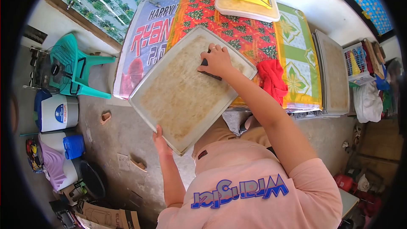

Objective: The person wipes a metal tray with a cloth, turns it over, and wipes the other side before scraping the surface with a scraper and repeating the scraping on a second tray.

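Head view: tray (182, 91) near "Wrangler"-lettered shirt (254, 176)

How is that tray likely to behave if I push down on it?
Probably stiff: the tray looks flat, without visible sag, with the left hand at its near edge. It may tip if pressed there, since that end appears to extend past the table. Broad and shallow, it could feel unwieldy one-handed.
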Action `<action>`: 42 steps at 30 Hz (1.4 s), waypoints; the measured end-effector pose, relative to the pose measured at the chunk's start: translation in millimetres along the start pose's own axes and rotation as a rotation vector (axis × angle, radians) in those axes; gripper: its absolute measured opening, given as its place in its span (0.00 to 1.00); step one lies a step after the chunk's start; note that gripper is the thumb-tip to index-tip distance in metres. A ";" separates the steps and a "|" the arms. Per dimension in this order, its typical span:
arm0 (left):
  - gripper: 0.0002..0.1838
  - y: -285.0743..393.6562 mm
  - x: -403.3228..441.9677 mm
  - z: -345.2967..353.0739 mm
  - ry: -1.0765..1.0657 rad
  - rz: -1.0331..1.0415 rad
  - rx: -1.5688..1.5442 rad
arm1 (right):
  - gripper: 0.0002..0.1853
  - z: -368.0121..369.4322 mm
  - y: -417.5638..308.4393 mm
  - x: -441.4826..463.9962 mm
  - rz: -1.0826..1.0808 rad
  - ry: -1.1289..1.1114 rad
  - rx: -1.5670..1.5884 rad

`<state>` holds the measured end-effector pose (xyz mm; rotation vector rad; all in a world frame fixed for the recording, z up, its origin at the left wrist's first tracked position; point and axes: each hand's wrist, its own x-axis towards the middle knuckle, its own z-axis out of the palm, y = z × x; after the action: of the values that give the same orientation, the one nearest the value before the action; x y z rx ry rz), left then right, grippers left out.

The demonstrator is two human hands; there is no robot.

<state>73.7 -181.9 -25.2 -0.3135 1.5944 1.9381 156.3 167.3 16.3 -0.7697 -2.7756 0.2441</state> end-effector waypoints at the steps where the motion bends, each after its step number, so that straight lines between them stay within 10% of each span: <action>1: 0.28 1.1 -1.0 0.8 0.009 0.003 0.008 | 0.22 0.9 -1.4 0.2 -0.009 0.011 -0.007; 42: 0.27 1.2 -2.6 2.2 0.018 -0.006 0.005 | 0.22 -12.2 18.7 -10.9 -0.124 -0.152 0.048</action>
<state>75.5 -180.7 -22.4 -0.3339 1.6079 1.9312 177.9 178.6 21.6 -0.5878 -2.9342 0.3576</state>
